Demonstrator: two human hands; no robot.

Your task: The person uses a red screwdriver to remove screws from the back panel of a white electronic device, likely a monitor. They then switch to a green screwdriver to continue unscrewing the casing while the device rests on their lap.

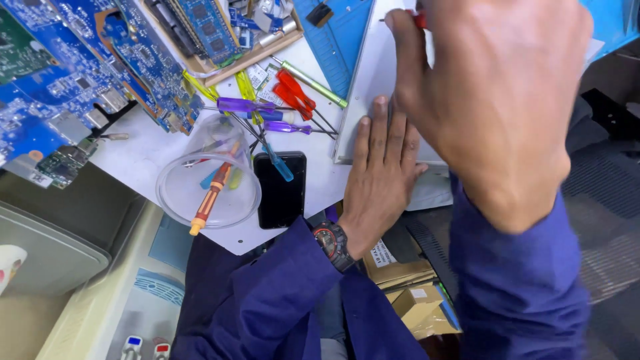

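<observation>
1. A flat grey panel [373, 80] lies at the near edge of the white worktop [143, 157], its lower left corner closest to the person.
2. The left hand [381, 175] rests palm down on that corner, fingers [380, 127] stretched out flat and close together, gripping nothing; the wrist bends back into a blue sleeve [280, 280] and wears a dark watch [331, 244].
3. The right hand [497, 93] is raised over the panel, close to the camera, back of the hand upward, wrist arched. Its fingers are curled around a red-handled screwdriver [419, 19], of which only a bit of the handle and a thin metal shaft show beside the thumb.
4. Just left of the panel lies a loose heap of small screwdrivers [280, 107] with red, purple, yellow and green handles.
5. Nearer the edge, a black phone [281, 193] lies flat, and beside it a clear plastic cup [207, 177] lies tipped on its side with an orange tool inside.
6. Blue circuit boards [87, 73] crowd the far left of the worktop.
</observation>
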